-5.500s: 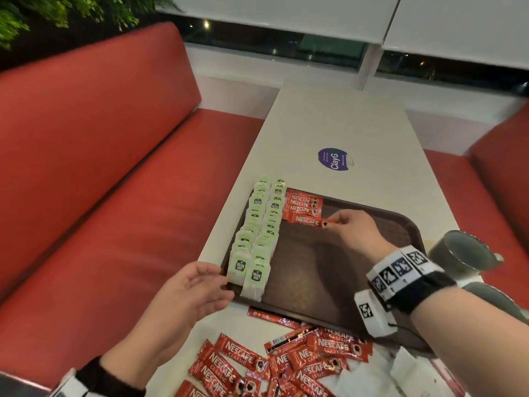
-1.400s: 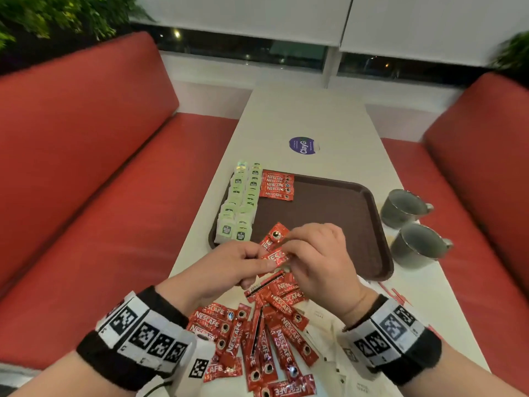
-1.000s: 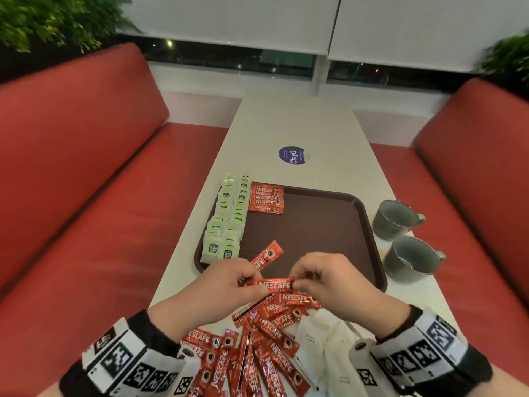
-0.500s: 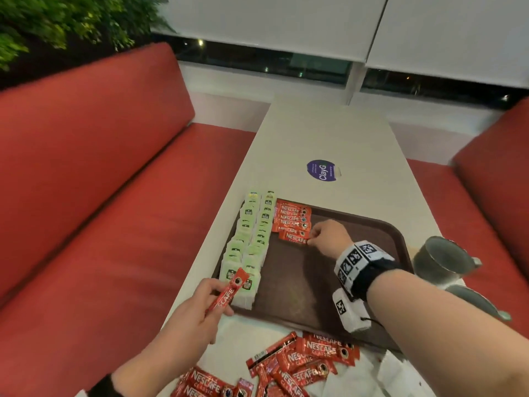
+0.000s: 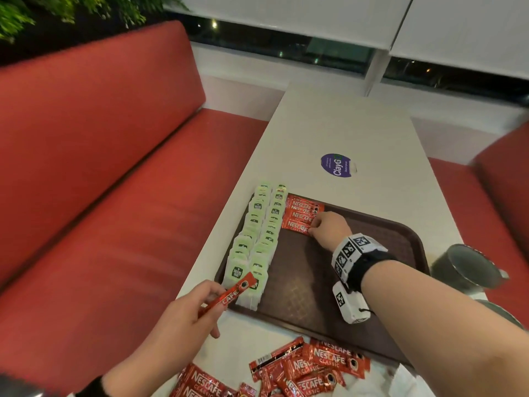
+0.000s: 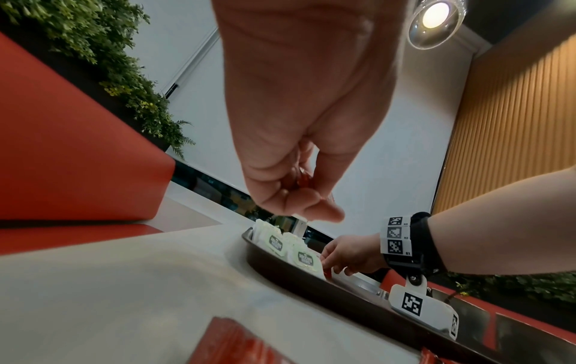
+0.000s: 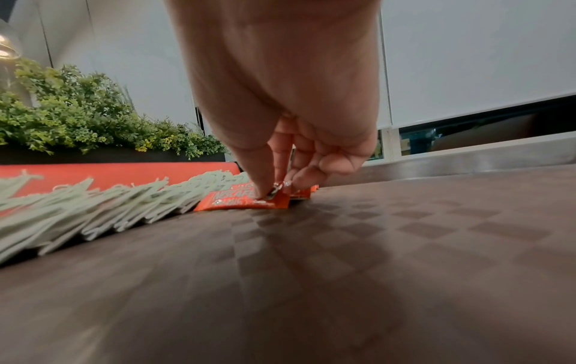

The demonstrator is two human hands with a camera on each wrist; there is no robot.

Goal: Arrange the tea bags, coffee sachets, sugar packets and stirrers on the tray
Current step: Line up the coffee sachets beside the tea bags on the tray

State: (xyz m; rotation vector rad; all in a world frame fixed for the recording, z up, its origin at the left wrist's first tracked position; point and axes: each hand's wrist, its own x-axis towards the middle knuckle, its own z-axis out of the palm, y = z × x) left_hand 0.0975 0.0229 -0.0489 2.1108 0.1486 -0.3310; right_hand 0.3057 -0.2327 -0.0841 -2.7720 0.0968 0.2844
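Note:
A brown tray (image 5: 300, 296) holds two rows of green tea bags (image 5: 257, 236) along its left side. Next to them at the far end lie several red coffee sachets (image 5: 303, 209). My right hand (image 5: 312, 229) pinches the right end of the nearest sachet (image 5: 294, 226) of that row, low on the tray floor (image 7: 343, 271); the thumb and forefinger (image 7: 265, 189) sit on that sachet (image 7: 237, 202). My left hand (image 5: 211, 302) holds another red sachet (image 5: 237, 289) by its lower end, above the tray's near left corner. A red bit of it (image 6: 304, 179) shows between the curled fingers.
Loose coffee sachets (image 5: 315, 368) lie in a pile on the white table in front of the tray, with white packets (image 5: 406, 379) at their right. Two grey cups (image 5: 466, 267) stand right of the tray. A purple sticker (image 5: 336, 165) lies beyond it. Red benches flank the table.
Both hands have left the pile. My right hand carried one sachet to the row on the tray and stays there; my left hand lifted another to the tray's near corner.

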